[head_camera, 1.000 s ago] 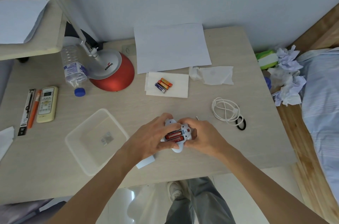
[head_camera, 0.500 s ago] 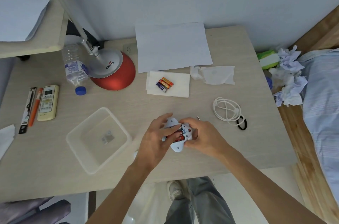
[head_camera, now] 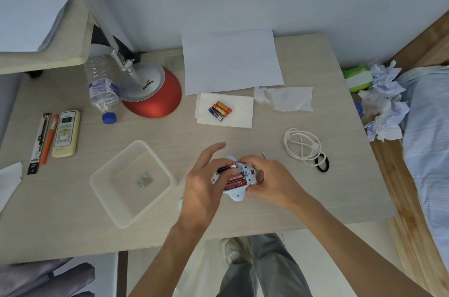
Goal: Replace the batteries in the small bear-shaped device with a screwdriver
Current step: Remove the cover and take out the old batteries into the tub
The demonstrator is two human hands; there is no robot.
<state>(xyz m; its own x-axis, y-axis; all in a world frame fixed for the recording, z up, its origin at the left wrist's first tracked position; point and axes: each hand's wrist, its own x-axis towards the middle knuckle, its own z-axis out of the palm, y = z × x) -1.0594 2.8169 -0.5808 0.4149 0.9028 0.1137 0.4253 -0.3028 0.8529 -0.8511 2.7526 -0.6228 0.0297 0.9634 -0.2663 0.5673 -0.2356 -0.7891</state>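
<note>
Both hands [head_camera: 206, 187] [head_camera: 272, 180] grip bear device [head_camera: 239, 182]; spare batteries [head_camera: 220, 110], cable [head_camera: 302, 146] nearby.

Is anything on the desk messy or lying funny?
Yes. The water bottle lies tipped on its side with its blue cap off beside it. A heap of crumpled tissues sits past the desk's right edge.

Home bedroom, desk corner. Light wood-grain desk [head_camera: 315, 58] against a plain pale wall; bed with blue striped bedding [head_camera: 430, 126] at right on a wooden floor [head_camera: 410, 223]. Household clutter on the desk: red-domed desk lamp [head_camera: 155, 99], cream air-conditioner remote [head_camera: 66, 133], clear plastic water bottle [head_camera: 102, 85], coiled white charging cable [head_camera: 302, 147]. Crumpled white tissues [head_camera: 384, 112] pile by the bed.
</note>
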